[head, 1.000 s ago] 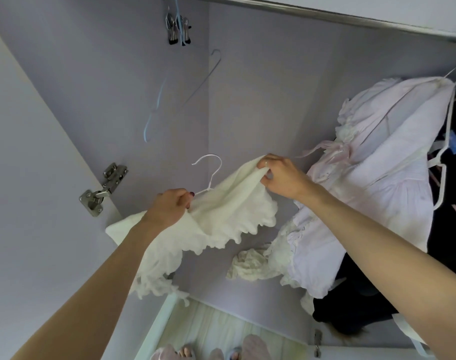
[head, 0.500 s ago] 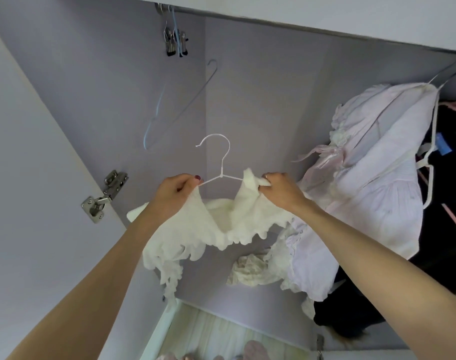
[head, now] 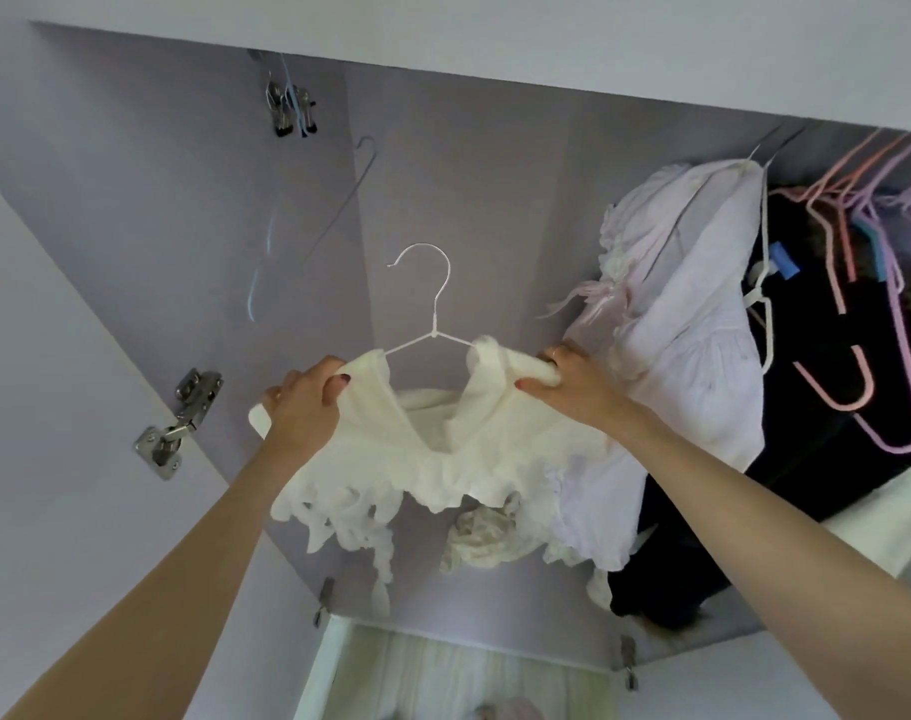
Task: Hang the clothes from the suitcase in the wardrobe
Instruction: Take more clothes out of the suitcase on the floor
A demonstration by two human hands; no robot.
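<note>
A cream ruffled top (head: pixel 443 449) is draped over a white wire hanger (head: pixel 432 304), whose hook points up in front of the lilac wardrobe back wall (head: pixel 495 174). My left hand (head: pixel 305 402) grips the top's left shoulder. My right hand (head: pixel 567 384) grips its right shoulder over the hanger's end. Both shoulders are spread apart and the V neckline hangs between my hands. The wardrobe rail is hidden above the top panel.
A pale pink dress (head: pixel 687 314) hangs to the right, with a dark garment (head: pixel 786 459) and several pink and purple empty hangers (head: pixel 853 356) beyond it. Clip hangers (head: pixel 290 109) and a thin wire hanger (head: pixel 339 200) hang at upper left. A door hinge (head: pixel 178 423) sits at the left.
The top went from bunched over the hanger to spread along both arms. My hands moved apart, and the hanger's hook stands clear of the cloth.
</note>
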